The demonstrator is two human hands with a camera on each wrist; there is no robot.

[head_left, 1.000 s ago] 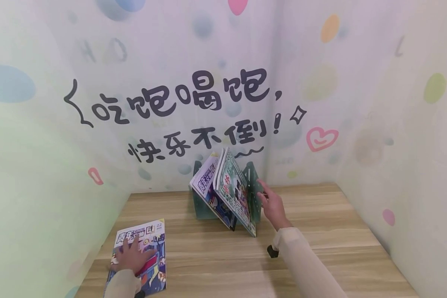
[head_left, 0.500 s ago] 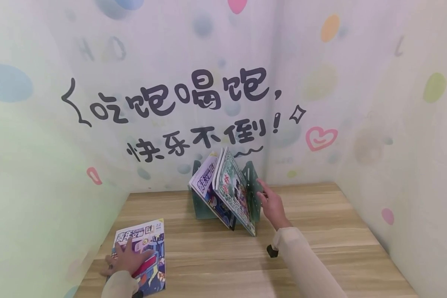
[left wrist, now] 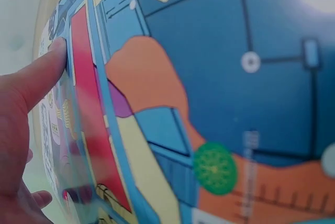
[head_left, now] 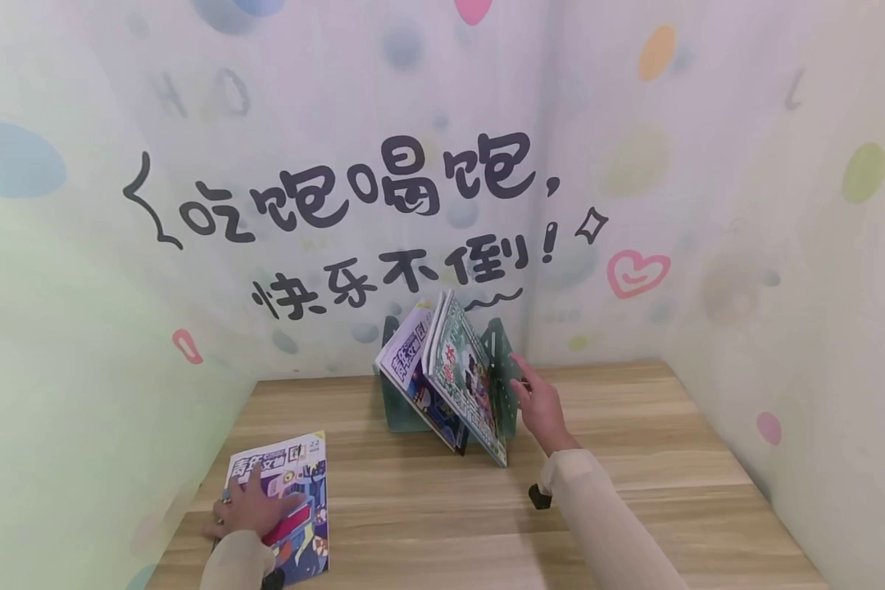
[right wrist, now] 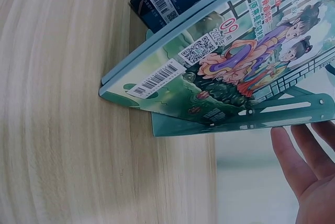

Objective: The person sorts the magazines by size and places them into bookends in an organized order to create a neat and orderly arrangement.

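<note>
My left hand (head_left: 249, 508) rests with spread fingers on a purple-and-blue magazine (head_left: 311, 524) lying on the table at front left. In the left wrist view, the thumb (left wrist: 48, 69) touches its cover (left wrist: 209, 109). Some fingers reach the magazine's left edge; whether any are beneath it cannot be seen. Extended fingers of my right hand (head_left: 544, 410) touch the outer right side of a green metal bookend (head_left: 507, 373). Inside the bookend, green magazines (head_left: 466, 385) and a purple-covered magazine (head_left: 413, 369) lean to the left. Their lower corners jut forward.
The wood-grain table (head_left: 428, 524) runs back to a printed fabric wall (head_left: 339, 98) with dark lettering. More fabric walls close off both sides. The bookend's left panel (head_left: 400, 414) stands behind the purple magazine.
My left hand has shifted slightly left across the magazine, its fingers now nearer the left edge. The right hand and the bookend have stayed in place.
</note>
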